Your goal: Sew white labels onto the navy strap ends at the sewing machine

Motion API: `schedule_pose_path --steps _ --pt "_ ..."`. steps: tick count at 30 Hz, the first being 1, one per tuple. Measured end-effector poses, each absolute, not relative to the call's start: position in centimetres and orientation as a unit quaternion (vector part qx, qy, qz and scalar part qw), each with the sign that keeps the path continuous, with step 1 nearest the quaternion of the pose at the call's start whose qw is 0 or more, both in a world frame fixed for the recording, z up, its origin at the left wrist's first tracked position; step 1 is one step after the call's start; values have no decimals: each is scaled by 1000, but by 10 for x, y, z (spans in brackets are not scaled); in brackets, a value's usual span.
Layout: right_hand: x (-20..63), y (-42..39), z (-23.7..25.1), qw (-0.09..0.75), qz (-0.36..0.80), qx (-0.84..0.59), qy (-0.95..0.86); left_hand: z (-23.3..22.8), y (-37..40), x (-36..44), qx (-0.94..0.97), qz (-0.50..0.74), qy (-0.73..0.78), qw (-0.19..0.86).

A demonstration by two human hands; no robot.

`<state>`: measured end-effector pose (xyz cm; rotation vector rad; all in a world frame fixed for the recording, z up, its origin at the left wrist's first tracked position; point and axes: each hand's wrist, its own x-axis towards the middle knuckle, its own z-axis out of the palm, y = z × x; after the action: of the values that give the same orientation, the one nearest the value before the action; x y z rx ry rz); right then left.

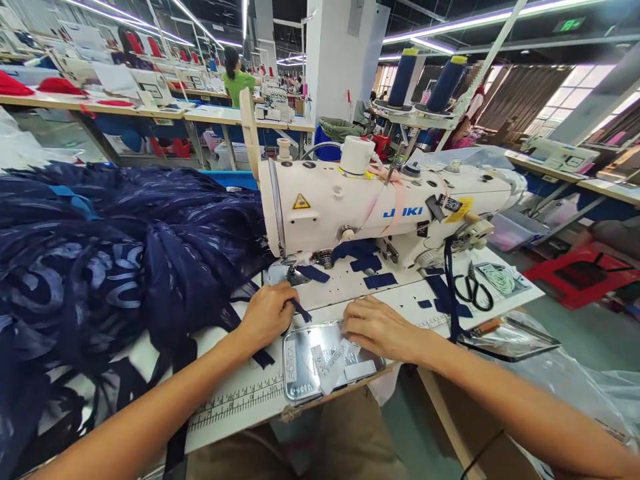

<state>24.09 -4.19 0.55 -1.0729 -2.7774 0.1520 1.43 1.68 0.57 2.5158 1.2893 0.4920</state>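
My left hand (270,310) is closed in a pinch on a navy fabric strap (301,310), just in front of the needle area of a white sewing machine (320,200). My right hand (377,327) has its fingers curled down over a shallow metal tray (295,392). Small white printed labels (330,367) lie in that tray, some close to the right fingertips. What the right fingers grip, if anything, is hidden. A large heap of navy sheer fabric (100,267) spreads to the left of the machine, against the left forearm.
Cut navy pieces (380,280) are scattered on the machine bed. To the right lie black-handled scissors (474,290), a pale green coiled cord (500,279) and a dark-rimmed tray (515,340). Printed ruler marks (240,403) run along the table front. Thread cones (403,77) stand behind.
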Motion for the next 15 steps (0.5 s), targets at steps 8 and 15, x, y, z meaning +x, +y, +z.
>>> schedule_pose_path --steps 8,15 --pt "229 -50 -2 38 56 -339 -938 -4 16 6 836 249 466 148" --pt "225 -33 6 291 174 -441 -831 6 17 -1 704 308 509 387"
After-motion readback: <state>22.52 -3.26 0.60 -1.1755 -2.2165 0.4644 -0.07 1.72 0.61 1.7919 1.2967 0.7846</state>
